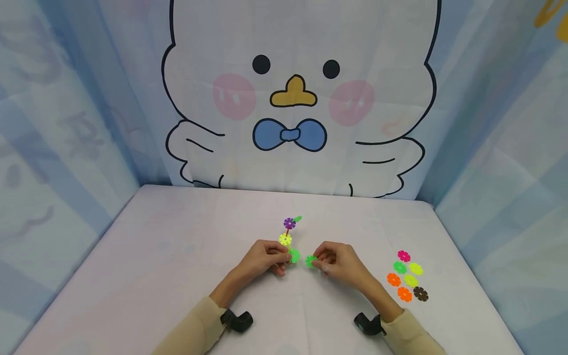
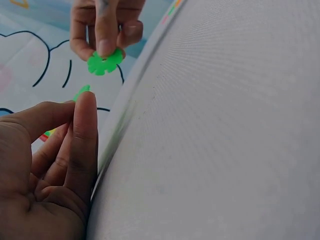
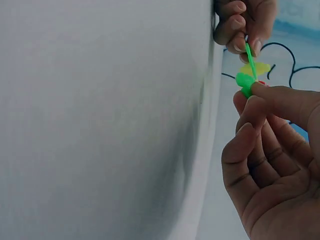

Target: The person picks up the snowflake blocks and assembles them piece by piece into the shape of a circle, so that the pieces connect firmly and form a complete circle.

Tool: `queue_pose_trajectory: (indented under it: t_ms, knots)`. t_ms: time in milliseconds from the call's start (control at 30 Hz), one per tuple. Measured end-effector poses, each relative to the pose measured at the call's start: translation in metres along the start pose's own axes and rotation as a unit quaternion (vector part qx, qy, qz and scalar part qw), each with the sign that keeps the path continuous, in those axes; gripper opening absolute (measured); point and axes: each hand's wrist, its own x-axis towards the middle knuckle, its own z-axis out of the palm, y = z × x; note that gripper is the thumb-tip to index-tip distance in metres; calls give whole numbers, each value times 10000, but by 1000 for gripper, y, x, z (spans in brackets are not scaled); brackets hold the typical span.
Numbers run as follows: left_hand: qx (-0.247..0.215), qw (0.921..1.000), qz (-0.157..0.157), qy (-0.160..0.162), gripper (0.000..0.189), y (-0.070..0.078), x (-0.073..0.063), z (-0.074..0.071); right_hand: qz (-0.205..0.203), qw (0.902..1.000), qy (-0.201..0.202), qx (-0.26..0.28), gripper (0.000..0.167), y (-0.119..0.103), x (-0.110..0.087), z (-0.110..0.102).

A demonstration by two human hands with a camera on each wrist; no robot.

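Observation:
In the head view my left hand [image 1: 267, 257] pinches a green notched disc [image 1: 295, 256] at the near end of a small chain. Beyond that disc the chain has a yellow disc [image 1: 285, 239], a red piece seen edge-on, a purple disc [image 1: 289, 223] and a green piece [image 1: 298, 219] at the far tip. My right hand [image 1: 339, 264] pinches a separate green disc [image 1: 310, 261] between thumb and fingers, a small gap to the right of the chain. The left wrist view shows this loose green disc [image 2: 104, 64] face-on, apart from the one in my left fingers.
Several loose notched discs lie at the right of the white table [image 1: 133, 276]: pink [image 1: 404, 256], green [image 1: 400, 267], yellow [image 1: 416, 268], orange [image 1: 393, 279] and dark brown [image 1: 420, 294]. A curtain with a cartoon bird [image 1: 293, 167] stands behind the table.

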Motion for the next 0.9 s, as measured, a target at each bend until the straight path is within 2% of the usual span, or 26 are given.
queue_pose_trajectory:
  t_ms: [233,500,900]
  knots:
    - [-11,10000,-38,49,22,0,-1,0,-163,9993,-33,-328,9,-6,4,9]
    - [-4,10000,47,-5,23,0,-2,-1,-347,9985,3,-426,7,-10,7,14]
    - [-70,9999,100,37,20,1,-2,0,-674,9933,361,-870,7,-17,6,18]
